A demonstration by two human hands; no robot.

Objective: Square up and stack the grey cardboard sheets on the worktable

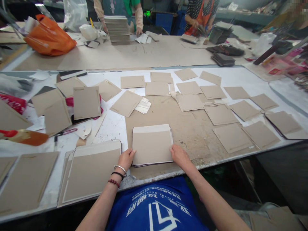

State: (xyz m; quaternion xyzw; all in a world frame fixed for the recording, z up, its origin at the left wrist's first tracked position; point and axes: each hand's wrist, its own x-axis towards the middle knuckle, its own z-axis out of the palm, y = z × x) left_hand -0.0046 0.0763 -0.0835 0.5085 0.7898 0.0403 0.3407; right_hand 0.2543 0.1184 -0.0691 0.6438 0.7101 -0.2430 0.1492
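Observation:
A small stack of grey-brown cardboard pieces [152,146] with a pale strip along its far edge lies near the table's front edge. My left hand [125,159] grips the stack's near left corner, fingers curled on it. My right hand [179,156] grips the near right corner, thumb on top. My left wrist wears bracelets. A larger cardboard sheet [91,170] lies just left of my left hand.
Several loose cardboard squares [231,137] are spread over the white table [113,126], right and beyond the stack. An orange bag [49,37] sits far left. Two other people work at the far table beside a tall board stack [117,29]. A red-handled tool [22,136] lies left.

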